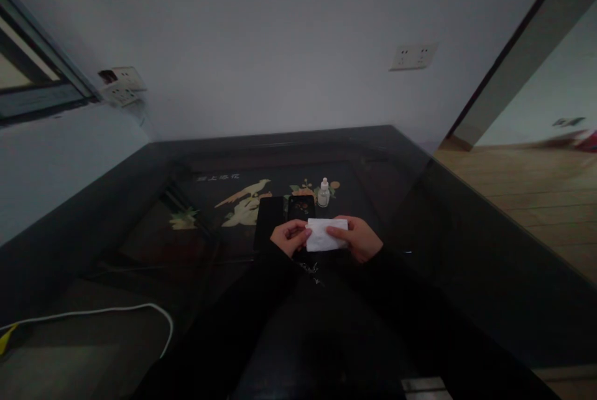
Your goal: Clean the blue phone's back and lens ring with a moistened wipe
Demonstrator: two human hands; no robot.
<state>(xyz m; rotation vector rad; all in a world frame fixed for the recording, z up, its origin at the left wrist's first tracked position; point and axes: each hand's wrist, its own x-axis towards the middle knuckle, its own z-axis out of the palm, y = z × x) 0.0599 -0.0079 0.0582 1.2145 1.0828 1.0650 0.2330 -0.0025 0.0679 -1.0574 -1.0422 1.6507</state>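
Note:
A folded white tissue (325, 234) is held between both my hands above a dark glass table (420, 213). My left hand (290, 237) pinches its left end with fingers curled. My right hand (357, 237) grips its right end, thumb on top. Just beyond the hands lie two black phones side by side, one plain (269, 221) and one (301, 207) with a patterned face. A small white dropper bottle (323, 193) stands upright to the right of them.
The table shows a painted bird and flower picture (245, 204) under its glass. A white cable (116, 311) loops at the lower left. Wall sockets (413, 56) sit on the back wall; wooden floor (527, 195) lies to the right.

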